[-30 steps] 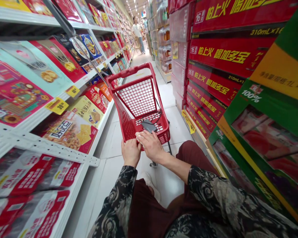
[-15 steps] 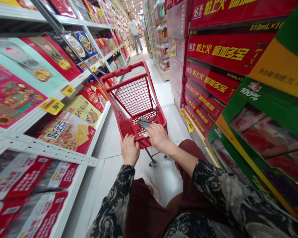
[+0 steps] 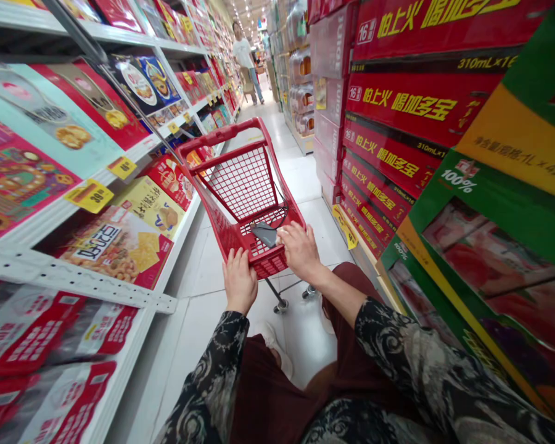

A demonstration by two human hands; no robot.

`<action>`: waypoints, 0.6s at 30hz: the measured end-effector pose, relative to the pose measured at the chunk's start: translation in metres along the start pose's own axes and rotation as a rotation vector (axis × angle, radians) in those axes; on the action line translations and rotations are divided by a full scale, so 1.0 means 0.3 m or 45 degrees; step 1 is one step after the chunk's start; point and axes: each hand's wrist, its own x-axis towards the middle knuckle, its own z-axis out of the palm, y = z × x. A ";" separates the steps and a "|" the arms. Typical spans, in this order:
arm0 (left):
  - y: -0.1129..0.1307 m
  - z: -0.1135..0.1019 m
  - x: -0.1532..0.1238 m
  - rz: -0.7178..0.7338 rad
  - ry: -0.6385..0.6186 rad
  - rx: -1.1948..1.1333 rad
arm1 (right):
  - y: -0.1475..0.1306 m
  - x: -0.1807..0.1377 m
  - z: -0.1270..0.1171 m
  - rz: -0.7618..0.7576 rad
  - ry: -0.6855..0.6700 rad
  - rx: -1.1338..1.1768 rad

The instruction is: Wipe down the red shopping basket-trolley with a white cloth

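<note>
A small red shopping cart point(image 3: 240, 225) stands in front of me, its handle bar at the far end. My left hand point(image 3: 240, 280) is closed over the near rim at its left corner. My right hand point(image 3: 300, 251) lies over the near right corner of the rim, fingers curled on it. At its fingertips a small whitish bit shows, too little to name. A dark grey flat object point(image 3: 264, 234) with a thin black cable rests in the basket, close to my right fingers. The undersides of both hands are hidden.
On the left, white shelves point(image 3: 155, 302) hold snack boxes and bags. To the right rise stacked red drink cartons point(image 3: 393, 105) and green juice cartons point(image 3: 481, 203). A person point(image 3: 245, 55) is farther down the aisle. Tiled floor point(image 3: 189, 345) lies under the cart.
My right hand has moved from over the basket to the cart's near right corner, uncovering more of the grey object. My left hand stays on the rim. The distant person has shifted slightly left.
</note>
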 end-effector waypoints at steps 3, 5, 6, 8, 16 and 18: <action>-0.008 0.002 0.002 -0.009 -0.035 -0.065 | -0.106 0.001 0.056 -0.116 -0.126 0.051; -0.023 0.003 0.002 -0.043 -0.034 -0.142 | -0.161 -0.002 0.083 -0.191 -0.187 0.096; -0.031 0.003 0.003 -0.068 -0.022 -0.187 | -0.176 -0.004 0.089 -0.221 -0.204 0.118; -0.044 -0.001 0.005 -0.115 0.005 -0.285 | -0.175 -0.006 0.086 -0.265 -0.216 0.148; -0.035 -0.026 0.008 -0.238 0.020 -0.403 | 0.016 0.031 -0.009 0.053 -0.001 0.029; -0.030 -0.016 0.007 -0.233 0.057 -0.372 | -0.006 0.030 -0.006 0.006 -0.047 0.035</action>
